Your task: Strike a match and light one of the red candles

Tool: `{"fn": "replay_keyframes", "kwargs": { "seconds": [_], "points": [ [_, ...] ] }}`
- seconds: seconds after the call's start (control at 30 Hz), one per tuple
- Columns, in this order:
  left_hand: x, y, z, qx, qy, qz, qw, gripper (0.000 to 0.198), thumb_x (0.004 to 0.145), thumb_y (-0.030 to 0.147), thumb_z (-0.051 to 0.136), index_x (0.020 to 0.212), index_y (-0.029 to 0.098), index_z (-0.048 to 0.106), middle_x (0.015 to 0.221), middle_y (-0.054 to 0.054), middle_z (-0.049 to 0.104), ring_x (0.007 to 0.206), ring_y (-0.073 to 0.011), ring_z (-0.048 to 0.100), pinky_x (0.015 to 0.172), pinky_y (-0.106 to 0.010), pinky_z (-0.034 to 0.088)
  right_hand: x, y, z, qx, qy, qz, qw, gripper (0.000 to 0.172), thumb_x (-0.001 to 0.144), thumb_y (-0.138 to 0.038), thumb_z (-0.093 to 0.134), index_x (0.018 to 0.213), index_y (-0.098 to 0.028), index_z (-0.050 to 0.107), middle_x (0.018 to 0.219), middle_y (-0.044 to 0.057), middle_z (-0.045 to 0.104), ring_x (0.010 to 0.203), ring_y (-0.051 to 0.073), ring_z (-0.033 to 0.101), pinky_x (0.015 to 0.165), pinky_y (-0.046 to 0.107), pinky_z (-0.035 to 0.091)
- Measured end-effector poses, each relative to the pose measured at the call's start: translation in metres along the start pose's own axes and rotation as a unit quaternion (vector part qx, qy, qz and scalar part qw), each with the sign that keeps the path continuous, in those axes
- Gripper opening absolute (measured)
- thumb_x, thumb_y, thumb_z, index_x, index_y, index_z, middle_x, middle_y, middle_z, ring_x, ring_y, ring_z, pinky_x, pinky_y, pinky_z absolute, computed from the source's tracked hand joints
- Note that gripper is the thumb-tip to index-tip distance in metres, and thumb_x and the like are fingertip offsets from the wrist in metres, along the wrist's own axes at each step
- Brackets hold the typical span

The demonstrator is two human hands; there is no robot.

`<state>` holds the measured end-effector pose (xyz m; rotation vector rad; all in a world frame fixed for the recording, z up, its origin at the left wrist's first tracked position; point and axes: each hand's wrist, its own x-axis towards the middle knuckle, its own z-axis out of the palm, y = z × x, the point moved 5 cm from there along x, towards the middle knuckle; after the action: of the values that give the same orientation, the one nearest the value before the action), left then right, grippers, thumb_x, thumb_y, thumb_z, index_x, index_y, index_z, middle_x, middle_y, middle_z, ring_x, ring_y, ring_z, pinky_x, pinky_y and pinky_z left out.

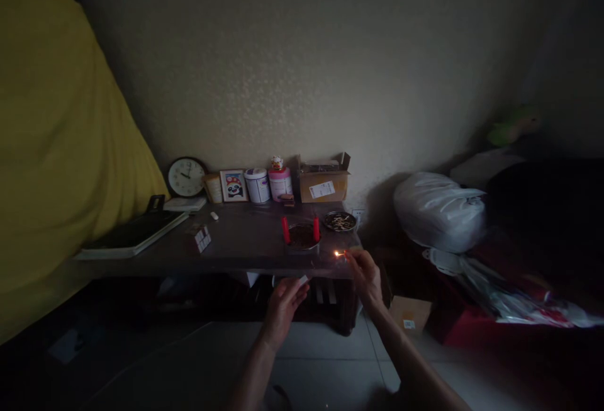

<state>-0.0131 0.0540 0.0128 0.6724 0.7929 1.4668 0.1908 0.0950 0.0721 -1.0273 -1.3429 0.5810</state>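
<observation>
My right hand [365,272] pinches a burning match [341,253], its small flame pointing left above the table's front edge. Lower and to the left, my left hand [283,303] is closed around a small pale matchbox [302,281], mostly hidden by the fingers. Beyond the hands, a round metal bowl [304,248] of dark grainy filling has a red candle [285,230] at its left side and another red candle [316,229] at its right; I see no flame on either. A dish of loose matches [340,221] lies behind the lit match.
On the dark table [250,241] is a stack of small boxes [202,239]. Along the wall stand a clock [187,177], a panda picture [234,185], two tubs [257,185] and an open cardboard box [323,185]. White bags [438,213] lie right; yellow cloth [66,121] hangs left.
</observation>
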Motion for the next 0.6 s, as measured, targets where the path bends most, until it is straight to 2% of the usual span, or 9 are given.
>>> {"fn": "replay_keyframes", "kwargs": {
  "seconds": [0.17,0.3,0.47,0.6],
  "points": [
    [-0.002,-0.001,0.000,0.010,-0.014,0.008,1.000,0.022,0.070,0.033,0.070,0.084,0.017,0.065,0.095,-0.008,0.071,0.086,-0.0173,0.064,0.080,-0.029,0.046,0.001,-0.012,0.003,-0.110,-0.013,-0.081,0.991,0.022,0.082,-0.038,0.051,0.076,-0.020,0.061,0.077,0.002,0.058,0.074,0.016,0.055,0.068,0.026,0.042],
    [-0.002,-0.003,0.000,0.014,-0.018,0.005,1.000,0.023,0.070,0.034,0.070,0.085,0.016,0.065,0.097,-0.009,0.070,0.086,-0.0178,0.064,0.081,-0.031,0.046,0.004,-0.016,0.008,-0.144,-0.031,-0.110,0.983,0.021,0.084,-0.035,0.048,0.080,-0.020,0.062,0.081,0.003,0.059,0.077,0.017,0.056,0.070,0.028,0.042],
    [0.001,-0.004,0.002,0.014,-0.026,0.004,1.000,0.024,0.070,0.034,0.070,0.086,0.016,0.066,0.095,-0.009,0.070,0.086,-0.0178,0.064,0.081,-0.030,0.046,0.013,-0.016,0.011,-0.133,-0.028,-0.110,0.985,0.023,0.083,-0.037,0.050,0.080,-0.019,0.064,0.080,0.004,0.062,0.074,0.018,0.056,0.068,0.028,0.043],
    [0.004,-0.007,0.002,0.015,-0.025,0.003,1.000,0.026,0.069,0.035,0.071,0.086,0.016,0.066,0.095,-0.009,0.070,0.086,-0.0190,0.064,0.081,-0.032,0.046,0.022,-0.014,0.014,-0.074,-0.025,-0.067,0.995,0.027,0.081,-0.042,0.052,0.082,-0.018,0.065,0.077,0.004,0.063,0.071,0.017,0.056,0.064,0.026,0.043]
  ]
}}
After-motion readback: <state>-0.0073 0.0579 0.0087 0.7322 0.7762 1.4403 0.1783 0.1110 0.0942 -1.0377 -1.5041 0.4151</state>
